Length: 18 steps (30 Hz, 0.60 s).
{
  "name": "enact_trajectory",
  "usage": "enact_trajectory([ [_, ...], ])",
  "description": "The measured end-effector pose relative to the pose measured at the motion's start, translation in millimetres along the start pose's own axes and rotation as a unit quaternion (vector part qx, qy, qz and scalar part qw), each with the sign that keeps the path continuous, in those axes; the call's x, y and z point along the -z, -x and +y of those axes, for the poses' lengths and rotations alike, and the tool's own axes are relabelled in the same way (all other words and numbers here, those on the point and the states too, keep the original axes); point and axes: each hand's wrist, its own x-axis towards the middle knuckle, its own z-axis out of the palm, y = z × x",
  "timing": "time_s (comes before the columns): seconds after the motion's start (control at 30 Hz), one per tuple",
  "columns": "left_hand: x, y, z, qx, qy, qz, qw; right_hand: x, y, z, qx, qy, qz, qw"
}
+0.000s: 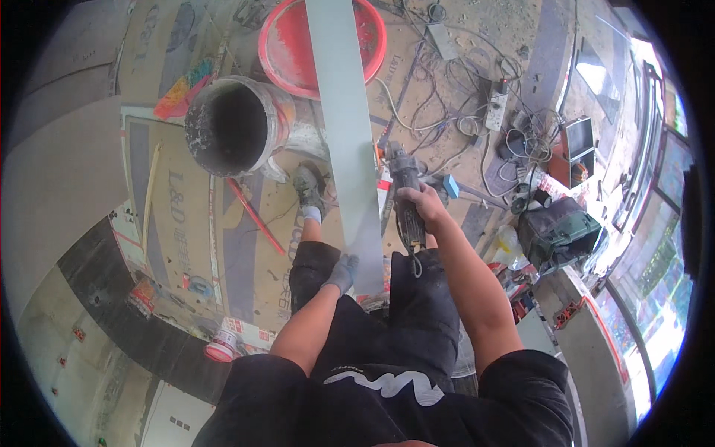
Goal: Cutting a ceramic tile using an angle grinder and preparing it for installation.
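Observation:
A long, pale grey-green strip, like a cut tile, runs from between my legs out to the far edge. My left hand, in a grey glove, grips its left edge near the close end. My right hand is wrapped round the dark body of an angle grinder. The grinder's head lies along the strip's right edge, with an orange part right beside it. Whether the disc touches the edge or spins, I cannot tell.
A red basin lies beneath the strip's far end. Left of it stands a dirty bucket. Tangled cables and a power strip spread over the covered floor at right, near a dark tool case. A blue block sits beside the grinder.

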Motion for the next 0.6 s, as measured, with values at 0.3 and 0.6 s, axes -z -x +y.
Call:
enact_trajectory([
  [0.3, 15.5, -11.7, -53.7, -0.029, -0.006, 0.028, 0.999, -24.4, -50.9, -63.3, 0.062, 0.011, -0.056, 0.996],
  [0.6, 16.7, -7.5, -17.4, -0.137, -0.040, 0.096, 0.985, 11.5, 15.9, 62.7, -0.070, -0.022, -0.015, 0.997],
])
